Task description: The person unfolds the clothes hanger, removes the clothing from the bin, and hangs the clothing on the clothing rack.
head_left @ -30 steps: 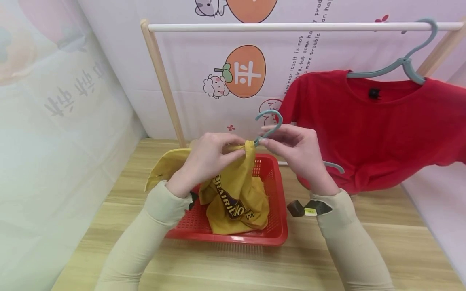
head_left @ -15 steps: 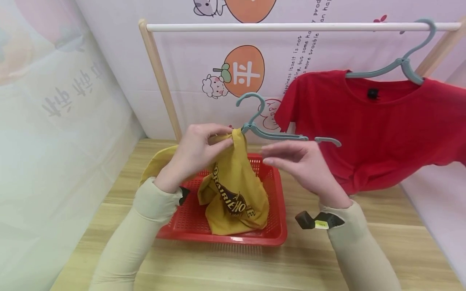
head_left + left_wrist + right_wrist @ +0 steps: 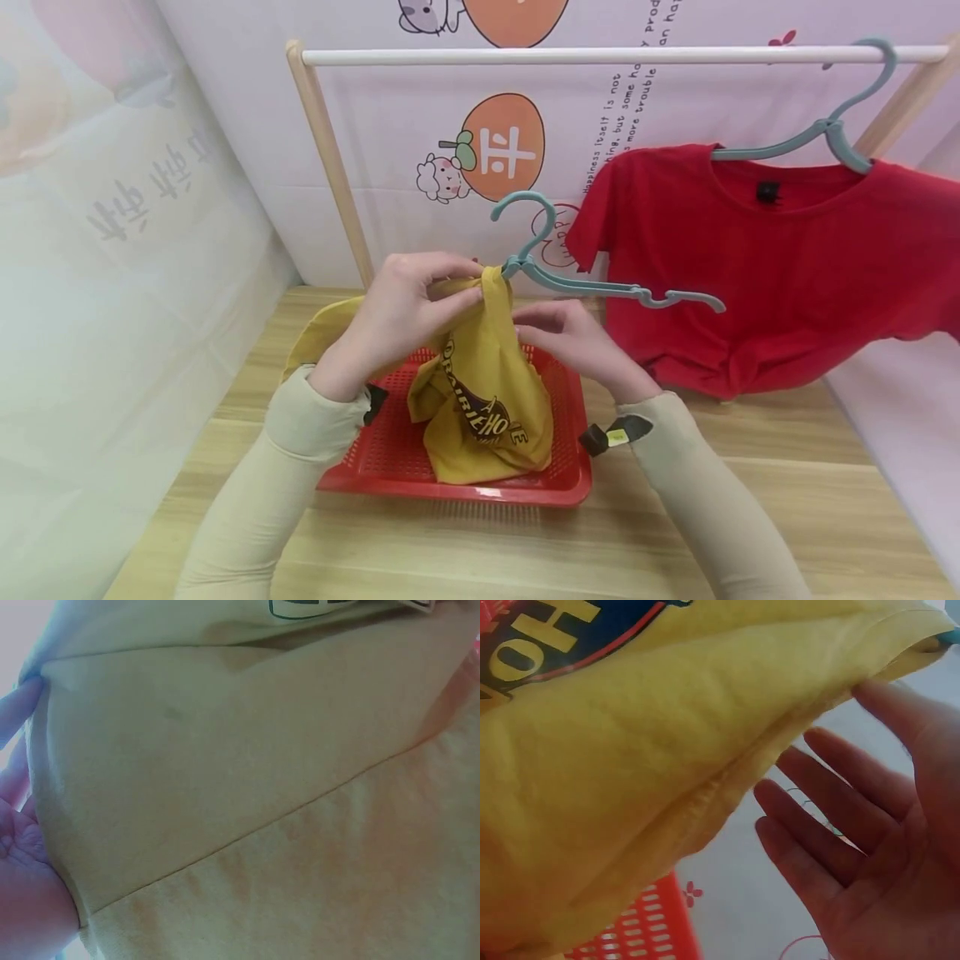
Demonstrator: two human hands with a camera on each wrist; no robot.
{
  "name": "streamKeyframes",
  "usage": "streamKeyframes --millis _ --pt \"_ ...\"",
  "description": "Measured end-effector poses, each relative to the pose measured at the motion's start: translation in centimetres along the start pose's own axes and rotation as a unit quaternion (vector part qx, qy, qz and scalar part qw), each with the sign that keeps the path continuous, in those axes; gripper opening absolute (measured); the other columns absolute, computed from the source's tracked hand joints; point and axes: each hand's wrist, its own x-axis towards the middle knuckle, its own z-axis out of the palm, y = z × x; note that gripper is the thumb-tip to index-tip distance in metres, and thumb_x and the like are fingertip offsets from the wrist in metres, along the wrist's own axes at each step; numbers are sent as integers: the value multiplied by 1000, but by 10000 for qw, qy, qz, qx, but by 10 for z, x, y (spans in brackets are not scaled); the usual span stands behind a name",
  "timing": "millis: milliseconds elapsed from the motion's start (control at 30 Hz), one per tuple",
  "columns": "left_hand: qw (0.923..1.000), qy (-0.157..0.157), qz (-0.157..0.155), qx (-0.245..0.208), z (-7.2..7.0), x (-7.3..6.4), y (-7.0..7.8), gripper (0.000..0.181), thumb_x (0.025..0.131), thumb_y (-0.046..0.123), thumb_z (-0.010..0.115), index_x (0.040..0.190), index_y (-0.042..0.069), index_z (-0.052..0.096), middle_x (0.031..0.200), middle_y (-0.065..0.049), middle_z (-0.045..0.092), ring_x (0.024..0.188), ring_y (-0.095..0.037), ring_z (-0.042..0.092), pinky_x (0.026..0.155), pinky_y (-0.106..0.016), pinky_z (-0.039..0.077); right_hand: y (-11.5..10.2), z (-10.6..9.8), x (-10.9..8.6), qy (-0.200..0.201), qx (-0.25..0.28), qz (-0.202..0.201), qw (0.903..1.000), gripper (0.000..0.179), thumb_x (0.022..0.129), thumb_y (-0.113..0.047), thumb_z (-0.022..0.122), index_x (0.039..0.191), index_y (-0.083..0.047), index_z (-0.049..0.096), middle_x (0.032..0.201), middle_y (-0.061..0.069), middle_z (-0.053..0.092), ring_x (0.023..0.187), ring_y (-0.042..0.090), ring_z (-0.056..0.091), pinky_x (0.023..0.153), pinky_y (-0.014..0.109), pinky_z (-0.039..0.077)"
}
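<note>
In the head view my left hand pinches the neck of a yellow T-shirt with dark printed lettering. A blue-green hanger rises from the collar there; its hook and one arm are outside the cloth, the other arm hidden. My right hand is at the shirt's right edge, below the bare hanger arm. The right wrist view shows its fingers mostly extended, a tip meeting the edge of the yellow cloth. Yellow cloth fills most of the left wrist view.
Under the shirt is a red perforated basket on a wooden table. A rack with a white rail stands behind. From its right end a red T-shirt hangs on a similar hanger, close behind the bare hanger arm.
My right hand has let go of the hanger by its hook, drawn back, then moved left to the shirt's edge. The hanger and left hand have shifted slightly left, exposing the hanger arm.
</note>
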Motion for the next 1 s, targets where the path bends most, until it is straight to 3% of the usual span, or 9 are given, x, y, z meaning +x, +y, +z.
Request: streamKeyframes --millis 100,233,433,600,700,833,933,1000 --pt "10000 -21 1 -45 0 -1 0 17 92 11 78 109 12 79 108 5 74 102 -8 67 89 -29 55 1 3 1 -377 140 45 9992 36 97 -20 73 130 -6 70 117 6 73 104 25 69 91 53 56" --pt "9999 -21 -51 -158 -3 -2 -1 18 92 9 78 109 11 79 109 5 74 103 -9 67 88 -29 56 4 1 -1 -703 12 66 9975 36 93 -19 77 126 -7 72 113 5 73 101 26 68 88 47 58" --pt "9999 19 -11 -146 -6 -4 -2 19 92 8 78 110 11 79 109 5 74 103 -8 67 89 -29 55 10 -1 0 -1082 -479 -223 9927 30 86 -16 82 115 -11 75 107 2 73 102 30 66 90 42 57" --pt "9995 137 -8 -272 -9 -5 0 18 92 8 77 110 12 80 106 7 74 100 -8 68 86 -29 56 18 0 2 -782 -769 -47 9940 12 89 -11 79 100 -12 77 95 1 73 92 25 66 84 39 58" --pt "9992 231 -44 -332 -12 -5 1 18 92 7 77 109 12 80 104 7 74 97 -8 68 86 -30 57 23 0 2 -493 -624 -25 9968 5 91 -7 76 94 -8 72 94 5 71 90 26 65 81 36 59" --pt "9993 277 -92 -230 -14 -7 -2 17 92 8 77 108 13 80 103 7 75 97 -9 68 87 -32 56 27 -5 1 133 -382 -146 9991 8 94 -2 68 93 -3 60 91 9 68 85 25 63 73 29 55" --pt "9994 323 -84 -95 -16 -9 -4 16 92 9 77 108 12 80 102 6 75 97 -9 68 88 -32 55 27 -13 -2 566 -366 -122 9976 14 93 -3 70 95 -2 56 85 11 66 80 24 62 69 26 52" --pt "9993 366 -80 -26 -18 -9 -6 16 92 8 77 107 12 80 102 6 75 96 -9 68 88 -32 55 25 -18 -4 646 -367 -11 9972 20 91 -6 75 98 -3 56 84 12 66 79 24 63 68 27 52"
